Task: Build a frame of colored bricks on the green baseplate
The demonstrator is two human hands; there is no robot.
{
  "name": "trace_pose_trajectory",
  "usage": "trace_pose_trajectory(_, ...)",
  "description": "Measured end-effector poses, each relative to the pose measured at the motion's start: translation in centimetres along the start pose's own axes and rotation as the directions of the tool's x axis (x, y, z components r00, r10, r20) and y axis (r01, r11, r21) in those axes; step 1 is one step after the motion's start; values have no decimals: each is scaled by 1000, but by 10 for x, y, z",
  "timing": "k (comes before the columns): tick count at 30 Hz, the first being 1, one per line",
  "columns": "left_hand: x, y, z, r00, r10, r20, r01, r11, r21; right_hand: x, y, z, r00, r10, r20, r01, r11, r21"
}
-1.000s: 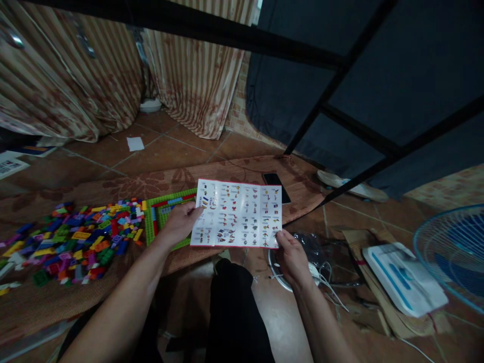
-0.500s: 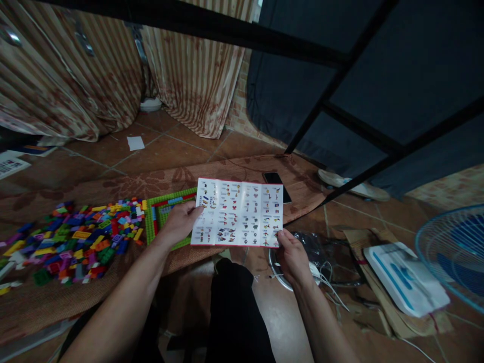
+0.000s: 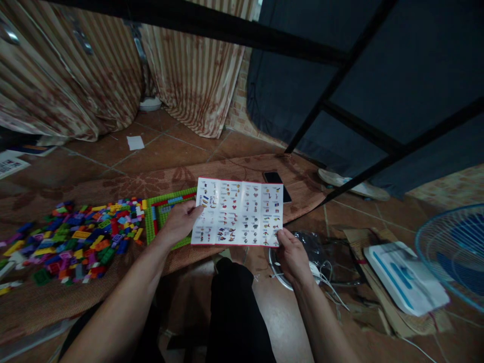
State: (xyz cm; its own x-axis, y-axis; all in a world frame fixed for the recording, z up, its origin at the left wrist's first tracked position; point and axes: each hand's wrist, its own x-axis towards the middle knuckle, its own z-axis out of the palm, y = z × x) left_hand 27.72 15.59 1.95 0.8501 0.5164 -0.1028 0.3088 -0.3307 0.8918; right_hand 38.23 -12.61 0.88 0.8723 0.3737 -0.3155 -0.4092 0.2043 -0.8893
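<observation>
An unfolded instruction leaflet [image 3: 238,214], white with a red edge and rows of small coloured pictures, is held up between both hands. My left hand [image 3: 181,220] pinches its left edge, thumb on the printed face. My right hand [image 3: 293,254] grips the lower right corner. Behind the leaflet lies a green baseplate [image 3: 150,222] with red, blue and grey bricks set in lines on it; its right part is hidden. To the left, a spread of loose toy bricks [image 3: 79,242] in many colours covers the cloth.
A dark phone [image 3: 273,177] lies partly behind the leaflet on the brown cloth [image 3: 227,166]. At right are a white and blue box [image 3: 406,277] on cardboard, a blue fan [image 3: 457,252] and white cables [image 3: 333,290]. Black metal bars [image 3: 302,126] cross above.
</observation>
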Motion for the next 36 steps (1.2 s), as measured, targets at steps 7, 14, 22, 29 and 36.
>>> trace_pose_trajectory(7,2,-3,1,1000,7,-14,-7,1000,5,1,1,-1,1000,-15,3,15,1000,-17)
trace_pose_trajectory(14,3,-5,2,1000,12,4,-12,1000,-17,2,0,0,1000,-3,-5,3,1000,-7)
trace_pose_trajectory(22,3,-6,1,1000,-3,-5,3,1000,-12,2,-1,2,1000,7,-22,-8,1000,-18)
trace_pose_trajectory(29,0,-2,5,1000,-18,-19,17,997,-71,5,-1,1,1000,0,-24,-1,1000,-31)
trace_pose_trajectory(36,-1,6,5,981,-128,-147,69,933,-352,23,-4,-6,997,-58,-40,57,998,-41)
